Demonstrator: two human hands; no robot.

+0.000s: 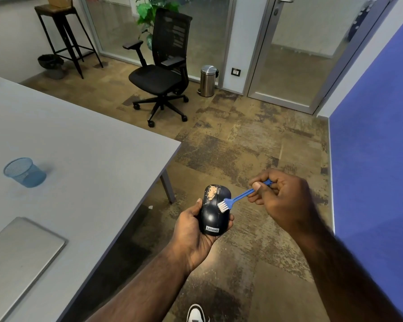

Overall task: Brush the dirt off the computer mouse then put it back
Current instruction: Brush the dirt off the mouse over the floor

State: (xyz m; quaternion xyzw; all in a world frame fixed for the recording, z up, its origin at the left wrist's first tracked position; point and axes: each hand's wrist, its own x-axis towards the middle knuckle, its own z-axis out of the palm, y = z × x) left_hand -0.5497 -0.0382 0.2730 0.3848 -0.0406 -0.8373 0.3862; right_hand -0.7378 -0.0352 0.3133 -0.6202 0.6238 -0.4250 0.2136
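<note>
A black Lenovo computer mouse (213,217) lies in my left hand (191,233), held over the floor just right of the table's corner. A tan patch of dirt covers the mouse's front left button. My right hand (282,196) pinches the handle of a small blue brush (236,197). The brush's white bristles rest on the middle of the mouse's top, just behind the dirt patch.
The grey table (84,145) fills the left, with a blue mesh cup (25,172) and a closed silver laptop (16,261) on it. A black office chair (163,68), a steel pedal bin (208,80) and a tall stool (63,31) stand beyond. A blue wall (377,126) runs along the right.
</note>
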